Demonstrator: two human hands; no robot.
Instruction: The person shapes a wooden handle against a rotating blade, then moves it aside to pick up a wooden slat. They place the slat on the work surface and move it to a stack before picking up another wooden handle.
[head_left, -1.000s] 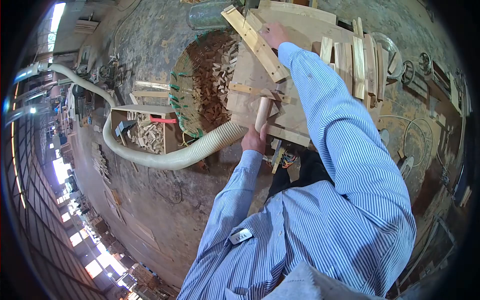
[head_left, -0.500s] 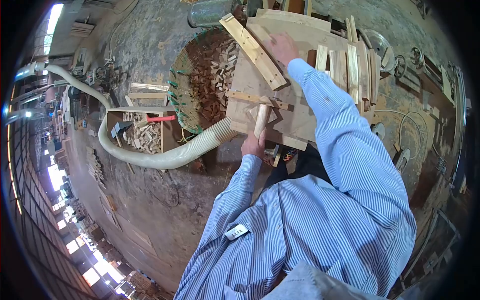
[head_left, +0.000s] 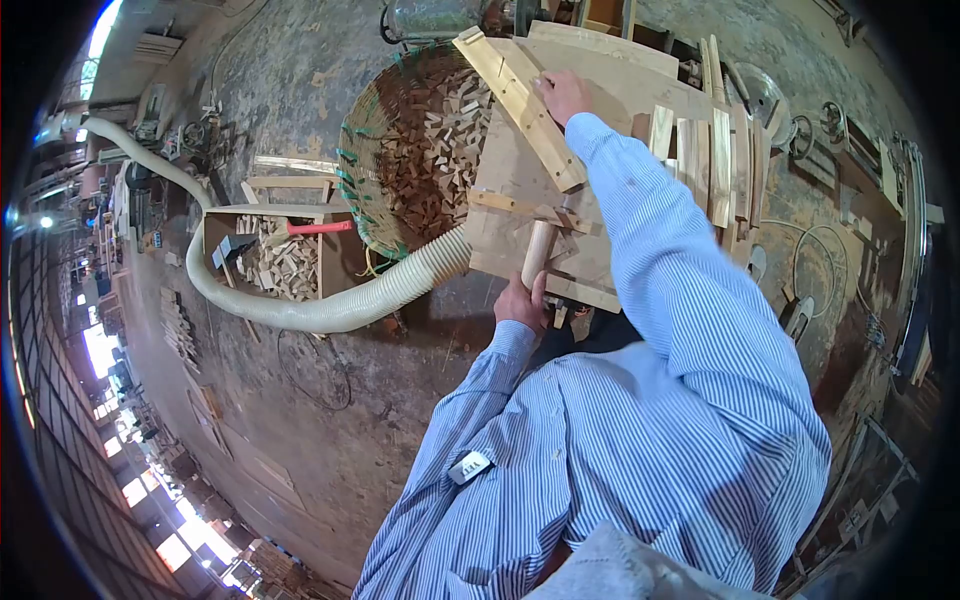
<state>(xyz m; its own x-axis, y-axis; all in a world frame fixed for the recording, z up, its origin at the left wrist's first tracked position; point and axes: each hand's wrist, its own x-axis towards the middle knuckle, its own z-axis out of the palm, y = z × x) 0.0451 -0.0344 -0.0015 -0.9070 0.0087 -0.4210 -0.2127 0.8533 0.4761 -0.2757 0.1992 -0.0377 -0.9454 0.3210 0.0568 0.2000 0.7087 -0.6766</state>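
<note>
Wooden handle (head_left: pixel 537 252) sits at the near edge of the bench (head_left: pixel 620 90), our left hand (head_left: pixel 523 303) wrapped round its lower end, while our right hand (head_left: pixel 563 96), whose grip we cannot tell, is beside the slanted wooden bar (head_left: pixel 522 108), near the basket (head_left: pixel 352 165) of offcuts (head_left: pixel 425 150).

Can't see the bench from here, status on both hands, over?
Left hand gripping wooden piece. Right hand by slanted board, contact unclear. Crosswise strip lies near the piece's far end.
</note>
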